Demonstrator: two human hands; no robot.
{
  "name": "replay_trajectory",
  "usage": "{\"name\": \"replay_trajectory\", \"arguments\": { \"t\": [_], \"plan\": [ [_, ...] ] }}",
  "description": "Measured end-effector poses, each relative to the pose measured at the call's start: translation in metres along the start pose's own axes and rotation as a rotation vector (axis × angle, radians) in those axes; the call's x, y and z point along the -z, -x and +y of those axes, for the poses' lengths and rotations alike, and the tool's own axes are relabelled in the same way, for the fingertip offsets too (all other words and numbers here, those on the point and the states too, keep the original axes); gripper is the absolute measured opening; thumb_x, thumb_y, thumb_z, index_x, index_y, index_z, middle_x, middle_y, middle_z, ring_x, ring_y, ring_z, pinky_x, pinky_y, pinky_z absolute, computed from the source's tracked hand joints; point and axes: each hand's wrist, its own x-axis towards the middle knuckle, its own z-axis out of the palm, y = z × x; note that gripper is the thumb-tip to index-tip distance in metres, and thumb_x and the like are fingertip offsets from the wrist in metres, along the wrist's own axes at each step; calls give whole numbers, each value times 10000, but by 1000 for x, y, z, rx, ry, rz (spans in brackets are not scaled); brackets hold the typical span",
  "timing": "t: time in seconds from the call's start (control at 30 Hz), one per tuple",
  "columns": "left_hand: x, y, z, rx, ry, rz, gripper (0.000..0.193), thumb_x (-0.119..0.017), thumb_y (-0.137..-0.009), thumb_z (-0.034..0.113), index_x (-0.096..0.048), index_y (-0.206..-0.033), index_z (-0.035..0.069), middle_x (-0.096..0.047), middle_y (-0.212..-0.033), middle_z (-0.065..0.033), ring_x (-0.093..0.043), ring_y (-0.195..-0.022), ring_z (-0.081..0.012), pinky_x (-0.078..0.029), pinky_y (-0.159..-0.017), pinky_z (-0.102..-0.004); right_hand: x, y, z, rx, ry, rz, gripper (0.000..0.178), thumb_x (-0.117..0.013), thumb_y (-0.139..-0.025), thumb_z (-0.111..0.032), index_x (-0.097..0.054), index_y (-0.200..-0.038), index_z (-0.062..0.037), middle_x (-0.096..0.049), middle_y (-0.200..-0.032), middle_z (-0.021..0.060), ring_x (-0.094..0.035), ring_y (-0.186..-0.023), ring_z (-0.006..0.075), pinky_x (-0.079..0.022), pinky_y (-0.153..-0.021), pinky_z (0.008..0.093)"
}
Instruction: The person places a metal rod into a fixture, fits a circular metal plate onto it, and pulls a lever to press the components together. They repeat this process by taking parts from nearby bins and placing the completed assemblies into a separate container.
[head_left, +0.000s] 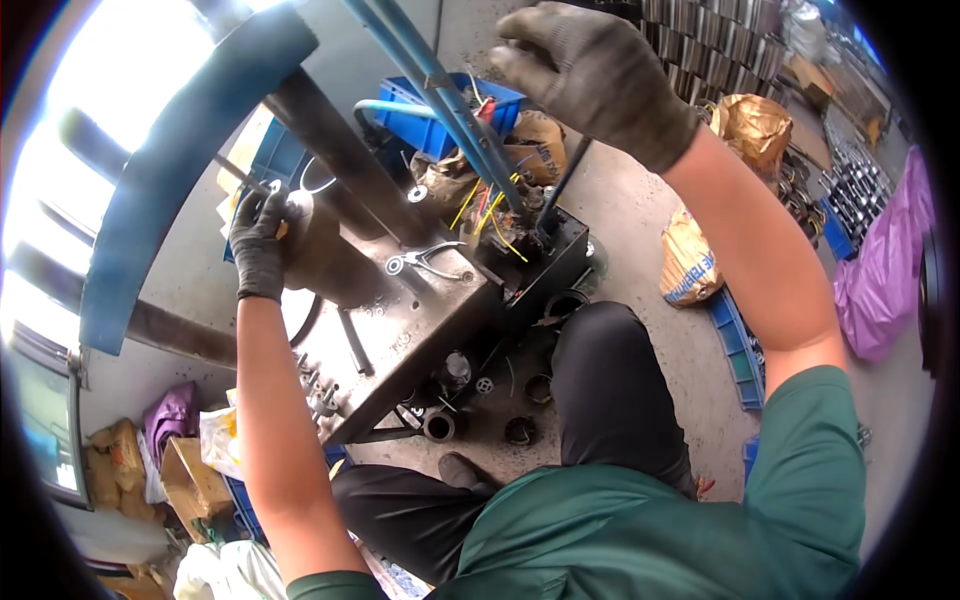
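My left hand (260, 250), in a dark grey glove, is closed around the lower end of a thin metal rod (238, 172). Its fingers lie against a dull metal cylinder (325, 250) standing on a steel work table (335, 405). My right hand (605, 85), also gloved, is raised above the far right side of the table. Its fingers are loosely bent, with the thumb apart and nothing visible between them. A black lever (566, 185) passes behind that wrist. Pliers (428, 262) and a short dark bar (355, 340) lie on the table beside the cylinder.
A curved blue steel frame (185, 160) and a thick dark post (345, 155) rise at the left. Blue upright pipes (440, 90) stand behind the table, near a blue bin (405, 115). Paper sacks (690, 260), a purple bag (885, 265) and blue crates (735, 345) stand on the right.
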Motion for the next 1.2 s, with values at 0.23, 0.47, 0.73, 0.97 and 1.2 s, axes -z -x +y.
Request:
{"name": "replay_trajectory", "arguments": {
  "t": [0.23,0.47,0.73,0.97,1.2],
  "plan": [
    [-20,12,14,23,-75,-7,283,-712,-968,-34,-683,-1244,22,-731,-969,-58,-710,-835,-163,-620,-762,-306,3,2,-2,-153,-34,-37,312,-707,-960,-337,-768,-1056,-47,-763,-871,137,-765,-807,269,-623,-763,376],
    [-10,29,15,-141,-1,25,439,-740,-893,-117,-605,-1296,-7,-699,-1169,-80,-677,-1050,-183,-626,-884,-307,40,78,-28,-105,-83,230,269,-747,-920,-241,-734,-1034,1,-730,-815,131,-732,-722,266,-619,-688,383],
    [-131,180,58,-328,-106,-162,273,-594,-1040,98,-618,-1295,1,-607,-1361,-144,-627,-1241,-257,-588,-1055,-403,98,209,-144,-141,-596,352,425,-807,-896,-240,-688,-1267,-70,-713,-1236,153,-695,-1133,347,-548,-982,481],
    [-260,319,116,-591,-365,-811,601,-865,-823,147,-646,-1381,102,-641,-1341,-175,-638,-1215,-379,-524,-1035,-451,77,266,-164,-1004,-1265,191,775,-794,-962,-361,-421,-1556,-32,-570,-1382,155,-576,-1274,260,-501,-1033,378],
    [-241,323,92,-178,-288,-900,534,-799,-925,219,-641,-1415,76,-630,-1352,-150,-640,-1181,-290,-519,-1002,-382,140,397,-67,-1721,-927,476,254,-792,-957,-260,-642,-1100,-111,-690,-835,15,-686,-688,128,-547,-526,260]
  ]
}}
